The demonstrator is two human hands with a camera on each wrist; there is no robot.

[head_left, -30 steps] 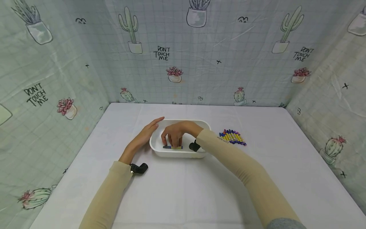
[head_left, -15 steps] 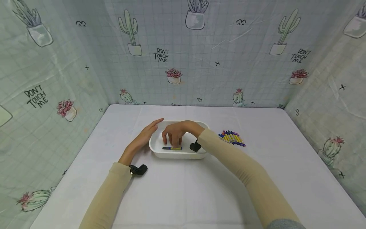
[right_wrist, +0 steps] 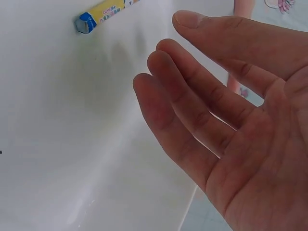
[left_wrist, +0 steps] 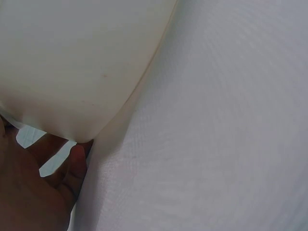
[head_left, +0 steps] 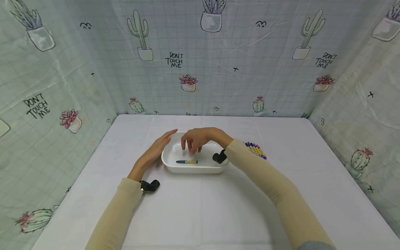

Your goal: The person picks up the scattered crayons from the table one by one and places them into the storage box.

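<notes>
A white oblong tray (head_left: 193, 170) sits on the table with a single crayon (head_left: 186, 161) lying near its front side. The crayon has a yellow wrapper, a blue end and a dark tip. My left hand (head_left: 156, 150) rests against the tray's left end, fingers extended along the rim; in the left wrist view its fingers (left_wrist: 77, 161) touch the tray's outer wall. Over the tray hovers my right hand (head_left: 198, 138), holding nothing. Its relaxed fingers show apart from the crayon (right_wrist: 107, 11) in the right wrist view.
Right of the tray lies a row of several crayons (head_left: 257, 149), partly hidden by the right sleeve (head_left: 262, 168). White cloth covers the table (head_left: 193, 211). A cactus-printed curtain (head_left: 212, 69) hangs behind and on both sides.
My right hand has let go of the crayon, leaving it in the tray, and has lifted away up and to the right. The left hand stays at the tray's end.
</notes>
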